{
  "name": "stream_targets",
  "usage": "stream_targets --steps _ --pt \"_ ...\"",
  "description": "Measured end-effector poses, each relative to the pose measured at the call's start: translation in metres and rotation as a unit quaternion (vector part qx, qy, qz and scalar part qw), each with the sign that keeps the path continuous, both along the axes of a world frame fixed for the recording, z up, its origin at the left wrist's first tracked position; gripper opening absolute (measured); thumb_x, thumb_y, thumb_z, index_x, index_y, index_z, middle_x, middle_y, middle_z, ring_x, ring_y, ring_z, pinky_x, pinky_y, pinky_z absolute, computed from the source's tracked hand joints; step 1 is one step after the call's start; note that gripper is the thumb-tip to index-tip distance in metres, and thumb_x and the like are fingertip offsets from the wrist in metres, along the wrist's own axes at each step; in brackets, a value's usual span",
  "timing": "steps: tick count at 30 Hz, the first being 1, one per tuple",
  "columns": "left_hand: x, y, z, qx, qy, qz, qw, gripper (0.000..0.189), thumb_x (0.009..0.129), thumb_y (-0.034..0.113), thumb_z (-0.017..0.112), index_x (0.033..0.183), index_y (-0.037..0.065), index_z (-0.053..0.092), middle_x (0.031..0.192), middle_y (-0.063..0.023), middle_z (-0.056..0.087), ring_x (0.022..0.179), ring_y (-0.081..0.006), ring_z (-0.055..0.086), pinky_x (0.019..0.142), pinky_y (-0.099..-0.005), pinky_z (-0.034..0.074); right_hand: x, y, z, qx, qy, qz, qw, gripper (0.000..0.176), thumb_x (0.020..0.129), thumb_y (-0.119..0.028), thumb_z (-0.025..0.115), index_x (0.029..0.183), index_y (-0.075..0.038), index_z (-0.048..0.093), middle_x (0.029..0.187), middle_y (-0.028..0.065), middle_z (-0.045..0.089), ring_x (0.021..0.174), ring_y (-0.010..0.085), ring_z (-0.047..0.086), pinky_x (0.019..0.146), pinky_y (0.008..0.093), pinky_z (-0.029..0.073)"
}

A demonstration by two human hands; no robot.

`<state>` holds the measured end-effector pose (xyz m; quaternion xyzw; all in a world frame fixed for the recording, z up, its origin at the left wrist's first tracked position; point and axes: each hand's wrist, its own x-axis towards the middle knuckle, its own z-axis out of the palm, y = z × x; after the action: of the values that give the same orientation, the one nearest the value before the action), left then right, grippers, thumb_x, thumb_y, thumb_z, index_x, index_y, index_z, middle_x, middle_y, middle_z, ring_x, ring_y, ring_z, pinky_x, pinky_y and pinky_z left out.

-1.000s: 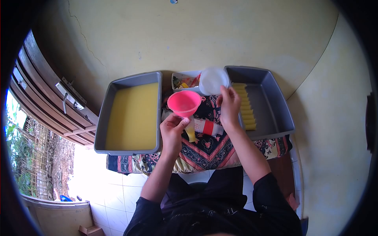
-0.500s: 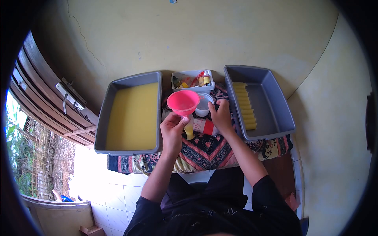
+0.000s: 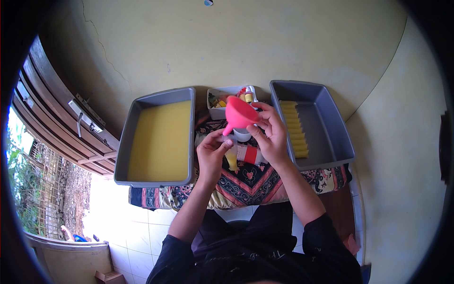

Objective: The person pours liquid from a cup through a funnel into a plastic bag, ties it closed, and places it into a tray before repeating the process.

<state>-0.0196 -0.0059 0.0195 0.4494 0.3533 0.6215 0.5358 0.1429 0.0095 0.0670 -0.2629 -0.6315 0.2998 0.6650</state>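
A pink funnel [image 3: 240,112] is tilted, its wide mouth toward the right and its spout pointing down-left. My right hand [image 3: 273,139] grips the funnel by its rim. From my left hand [image 3: 210,154], fingers pinched at the top, hangs a narrow clear plastic bag [image 3: 231,161] with yellow liquid in its lower part. The funnel's spout tip is right at the bag's top, by my left fingertips. Partly hidden behind the funnel and right hand stands a white tub [image 3: 243,136]. Below it lies a red and white packet [image 3: 250,154].
On the left, a large grey tray [image 3: 124,137] contains yellow liquid. The grey tray at right [image 3: 326,125] has a row of filled yellow bags [image 3: 295,130] along its left side. A white basket [image 3: 217,114] with small bottles stands by the wall. Patterned cloth [image 3: 250,176] covers the table.
My right hand has come over to the funnel and taken its rim. The funnel has gone up and right out of the bag's top, tipping over. My left hand keeps the bag.
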Motion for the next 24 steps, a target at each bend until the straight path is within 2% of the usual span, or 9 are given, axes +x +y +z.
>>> stream_targets --steps 5,7,8,14,16,19,21,22,24 --pt "-0.004 0.001 0.006 -0.028 0.001 0.026 0.999 0.024 0.083 0.000 0.069 0.104 -0.002 0.060 0.088 -0.0086 0.069 0.081 -0.0121 0.065 0.077 -0.0238 0.051 0.006 0.021 -0.017 -0.002 -0.054 -0.121 0.991 0.021 0.082 -0.005 0.070 0.093 0.003 0.053 0.114 0.0153 0.053 0.101 0.0228 0.060 0.085 0.0339 0.053" --pt "-0.004 0.001 0.008 -0.027 0.012 0.028 0.999 0.020 0.082 0.000 0.070 0.100 -0.002 0.060 0.087 -0.0095 0.069 0.080 -0.0122 0.066 0.077 -0.0237 0.051 0.007 0.032 -0.036 0.008 -0.192 -0.211 0.958 0.024 0.078 -0.004 0.072 0.091 0.002 0.053 0.110 0.0159 0.054 0.095 0.0266 0.060 0.081 0.0357 0.051" --pt "-0.004 0.001 0.010 -0.023 0.022 0.032 0.999 0.017 0.082 0.001 0.070 0.096 -0.002 0.061 0.086 -0.0104 0.070 0.080 -0.0124 0.066 0.076 -0.0236 0.051 0.006 0.039 -0.049 0.004 -0.188 -0.201 0.961 0.024 0.074 -0.003 0.072 0.088 0.001 0.053 0.106 0.0168 0.054 0.095 0.0326 0.057 0.082 0.0393 0.048" --pt "-0.005 0.006 0.013 -0.004 0.013 0.027 1.000 0.011 0.082 0.000 0.070 0.090 -0.001 0.062 0.084 -0.0104 0.070 0.080 -0.0123 0.066 0.076 -0.0235 0.051 0.011 0.055 -0.093 -0.003 -0.292 -0.197 0.936 0.022 0.072 -0.006 0.069 0.087 -0.001 0.053 0.108 0.0182 0.054 0.104 0.0365 0.053 0.091 0.0420 0.043" --pt "-0.006 0.007 0.015 -0.003 0.017 0.027 0.999 0.012 0.082 0.000 0.070 0.090 -0.001 0.062 0.085 -0.0106 0.070 0.080 -0.0124 0.066 0.076 -0.0236 0.051 0.010 0.050 -0.089 -0.015 -0.305 -0.191 0.933 0.022 0.072 -0.005 0.068 0.089 -0.001 0.055 0.111 0.0185 0.054 0.106 0.0364 0.052 0.092 0.0418 0.043" --pt "-0.005 0.008 0.019 0.007 0.029 0.026 0.999 0.012 0.082 0.000 0.070 0.090 -0.002 0.062 0.087 -0.0117 0.070 0.081 -0.0128 0.066 0.077 -0.0240 0.052 0.010 0.033 -0.066 0.050 -0.329 -0.285 0.899 0.024 0.073 -0.005 0.068 0.095 0.000 0.059 0.114 0.0198 0.056 0.109 0.0341 0.054 0.093 0.0398 0.043" --pt "-0.004 0.009 0.021 0.013 0.035 0.028 0.999 0.012 0.082 -0.001 0.070 0.090 -0.002 0.062 0.088 -0.0127 0.070 0.082 -0.0132 0.066 0.077 -0.0242 0.052 0.011 0.015 -0.037 -0.003 -0.195 -0.044 0.980 0.029 0.077 -0.009 0.070 0.102 0.001 0.060 0.111 0.0190 0.061 0.103 0.0293 0.061 0.088 0.0358 0.047" --pt "-0.002 0.008 0.024 0.025 0.026 0.020 0.999 0.011 0.082 -0.001 0.070 0.090 -0.002 0.062 0.090 -0.0136 0.070 0.084 -0.0137 0.066 0.079 -0.0251 0.052 0.008 0.002 -0.022 -0.003 -0.196 -0.045 0.980 0.029 0.077 -0.009 0.070 0.102 0.001 0.060 0.111 0.0190 0.061 0.103 0.0293 0.061 0.088 0.0358 0.047" --pt "0.002 0.007 0.028 0.037 0.015 0.009 0.999 0.011 0.081 -0.001 0.070 0.089 -0.001 0.062 0.091 -0.0145 0.069 0.085 -0.0141 0.066 0.080 -0.0261 0.052 0.001 -0.017 -0.001 -0.017 -0.232 0.027 0.972 0.023 0.082 -0.013 0.070 0.098 0.002 0.062 0.091 0.0151 0.066 0.083 0.0237 0.067 0.074 0.0307 0.051"
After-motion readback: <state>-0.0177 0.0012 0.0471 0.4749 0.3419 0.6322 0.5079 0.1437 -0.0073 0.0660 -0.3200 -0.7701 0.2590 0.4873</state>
